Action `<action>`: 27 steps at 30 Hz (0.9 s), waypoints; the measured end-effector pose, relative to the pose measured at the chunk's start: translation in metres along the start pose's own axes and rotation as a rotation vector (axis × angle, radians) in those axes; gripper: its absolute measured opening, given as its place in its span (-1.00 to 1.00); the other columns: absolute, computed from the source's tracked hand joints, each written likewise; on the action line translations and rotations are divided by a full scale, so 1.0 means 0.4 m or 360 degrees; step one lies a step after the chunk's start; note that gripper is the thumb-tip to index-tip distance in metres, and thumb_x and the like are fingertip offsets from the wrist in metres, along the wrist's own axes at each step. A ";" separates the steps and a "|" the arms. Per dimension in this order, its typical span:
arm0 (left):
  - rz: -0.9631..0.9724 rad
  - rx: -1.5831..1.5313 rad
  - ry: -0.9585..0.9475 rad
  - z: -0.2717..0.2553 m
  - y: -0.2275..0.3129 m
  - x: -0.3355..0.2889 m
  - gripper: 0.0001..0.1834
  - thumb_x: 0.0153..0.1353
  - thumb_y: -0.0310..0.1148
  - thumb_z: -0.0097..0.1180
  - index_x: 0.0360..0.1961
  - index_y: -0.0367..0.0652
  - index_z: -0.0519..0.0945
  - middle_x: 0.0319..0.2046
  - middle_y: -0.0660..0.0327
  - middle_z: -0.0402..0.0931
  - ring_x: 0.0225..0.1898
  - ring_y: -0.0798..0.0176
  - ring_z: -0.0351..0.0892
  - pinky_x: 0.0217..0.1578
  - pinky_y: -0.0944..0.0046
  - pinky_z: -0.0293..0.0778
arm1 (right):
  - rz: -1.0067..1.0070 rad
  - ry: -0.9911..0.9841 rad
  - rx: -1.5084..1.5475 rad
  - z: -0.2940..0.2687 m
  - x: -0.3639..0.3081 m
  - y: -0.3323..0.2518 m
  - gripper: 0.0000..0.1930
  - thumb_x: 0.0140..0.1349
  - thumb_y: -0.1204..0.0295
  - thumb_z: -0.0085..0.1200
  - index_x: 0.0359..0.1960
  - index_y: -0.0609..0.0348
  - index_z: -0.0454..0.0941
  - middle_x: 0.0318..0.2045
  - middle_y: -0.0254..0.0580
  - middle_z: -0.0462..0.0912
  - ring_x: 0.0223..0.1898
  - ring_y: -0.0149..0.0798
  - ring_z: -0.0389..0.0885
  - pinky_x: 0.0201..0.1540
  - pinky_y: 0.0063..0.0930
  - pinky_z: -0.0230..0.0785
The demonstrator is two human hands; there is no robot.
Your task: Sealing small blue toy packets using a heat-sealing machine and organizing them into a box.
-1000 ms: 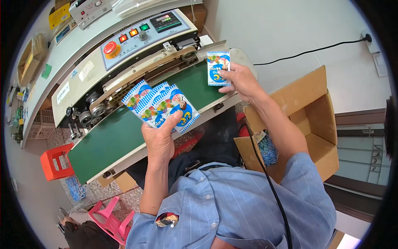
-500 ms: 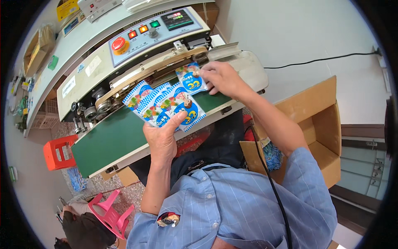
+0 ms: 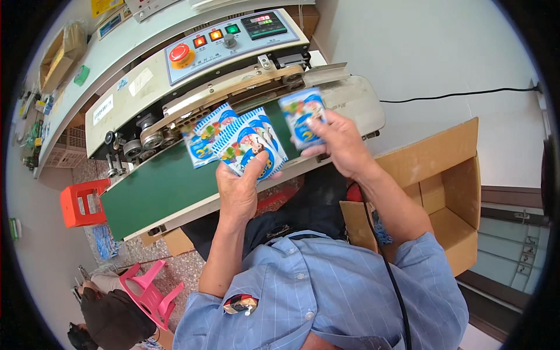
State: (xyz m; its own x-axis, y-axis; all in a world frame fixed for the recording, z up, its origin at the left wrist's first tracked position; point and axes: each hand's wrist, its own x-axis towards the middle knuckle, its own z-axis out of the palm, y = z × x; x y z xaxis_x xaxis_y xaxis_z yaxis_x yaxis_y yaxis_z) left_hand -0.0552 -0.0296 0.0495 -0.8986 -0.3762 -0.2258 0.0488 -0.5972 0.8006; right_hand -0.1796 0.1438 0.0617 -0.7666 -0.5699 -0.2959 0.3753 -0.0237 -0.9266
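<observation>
My left hand (image 3: 238, 195) is closed, with the thumb on top, round several blue-and-white candy packets (image 3: 252, 146) printed with colourful fruit. They spread in a fan above the green conveyor belt (image 3: 154, 195) of a sealing machine (image 3: 233, 87). Another packet (image 3: 204, 139) juts out to the left of the fan beside the sealing band; whether my hand holds it too, I cannot tell. To the right, my right hand (image 3: 345, 144) pinches a single slightly blurred packet (image 3: 300, 116) between thumb and fingers, raised over the belt's right part.
Behind the belt, the machine's control panel (image 3: 230, 46) carries lit buttons and a red knob (image 3: 179, 53). An open cardboard box (image 3: 452, 227) stands at my right. A red stool (image 3: 84, 203) and a pink chair (image 3: 146, 291) with a person (image 3: 114, 318) are at left.
My right hand has moved right and toward me with its packet, away from the sealing band. The packets in my left hand have shifted and bunched closer. The view has swung slightly.
</observation>
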 end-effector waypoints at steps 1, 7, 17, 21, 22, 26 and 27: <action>0.0000 -0.0002 -0.0005 -0.006 0.005 -0.001 -0.66 0.22 -0.49 0.25 0.01 -0.32 0.53 -0.15 0.14 0.63 -0.21 0.27 0.68 -0.33 0.21 0.73 | -0.0058 0.0097 0.0006 -0.015 0.007 -0.012 -0.67 0.43 0.30 0.01 0.08 0.29 0.48 -0.12 -0.12 0.68 -0.19 -0.32 0.72 -0.30 -0.50 0.66; 0.0038 0.0067 -0.0010 -0.020 0.014 -0.005 -0.60 0.07 -0.57 0.37 -0.04 -0.31 0.56 -0.17 0.14 0.65 -0.24 0.27 0.70 -0.31 0.25 0.71 | 0.0063 0.0246 0.0021 -0.104 0.096 -0.018 -0.68 0.43 0.37 -0.01 0.11 0.32 0.42 -0.06 -0.07 0.63 -0.09 -0.21 0.70 -0.15 -0.36 0.67; -0.0104 0.0097 0.0131 -0.016 0.017 -0.004 -0.62 0.08 -0.53 0.37 -0.05 -0.29 0.56 -0.19 0.14 0.67 -0.27 0.28 0.72 -0.40 0.25 0.73 | 0.0324 -0.0016 -0.0073 -0.023 0.178 0.002 -0.67 0.42 0.33 0.02 0.09 0.31 0.45 -0.06 -0.08 0.62 -0.12 -0.24 0.69 -0.18 -0.33 0.69; -0.0056 0.0107 0.0145 -0.021 0.015 -0.001 -0.63 0.12 -0.50 0.33 -0.03 -0.29 0.56 -0.19 0.14 0.67 -0.27 0.28 0.72 -0.43 0.26 0.74 | 0.0199 0.0035 -0.0449 0.035 0.114 -0.039 -0.60 0.43 0.20 0.01 0.07 0.33 0.47 -0.08 -0.06 0.62 -0.08 -0.25 0.65 -0.17 -0.36 0.64; -0.0067 0.0078 0.0133 -0.014 0.017 -0.001 -0.63 0.12 -0.50 0.33 -0.03 -0.28 0.56 -0.18 0.14 0.67 -0.27 0.28 0.72 -0.43 0.26 0.74 | 0.0038 0.0079 -0.0550 0.035 0.089 -0.040 -0.57 0.43 0.17 0.01 0.08 0.34 0.47 -0.08 -0.07 0.62 -0.06 -0.25 0.64 -0.16 -0.37 0.62; -0.0083 0.0056 0.0065 -0.004 0.006 0.002 -0.64 0.13 -0.50 0.32 -0.03 -0.27 0.57 -0.19 0.16 0.67 -0.27 0.30 0.71 -0.44 0.29 0.73 | -0.0152 -0.0374 -0.0346 0.061 0.023 0.010 -0.64 0.44 0.27 0.00 0.11 0.29 0.49 -0.14 -0.21 0.65 -0.12 -0.40 0.64 -0.17 -0.49 0.57; -0.0080 0.0065 0.0039 -0.002 0.005 0.002 -0.64 0.13 -0.50 0.32 -0.03 -0.27 0.58 -0.19 0.16 0.67 -0.27 0.30 0.71 -0.44 0.30 0.73 | -0.0154 -0.0370 -0.0344 0.059 0.018 0.020 -0.64 0.44 0.27 0.00 0.11 0.29 0.49 -0.14 -0.21 0.65 -0.12 -0.40 0.64 -0.17 -0.49 0.57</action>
State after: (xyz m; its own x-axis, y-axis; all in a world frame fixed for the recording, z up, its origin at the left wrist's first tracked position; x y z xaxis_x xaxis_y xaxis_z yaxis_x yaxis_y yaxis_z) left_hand -0.0554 -0.0317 0.0504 -0.8884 -0.3642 -0.2795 -0.0144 -0.5864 0.8099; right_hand -0.1699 0.1202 0.0576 -0.6444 -0.7463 -0.1665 0.1684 0.0738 -0.9829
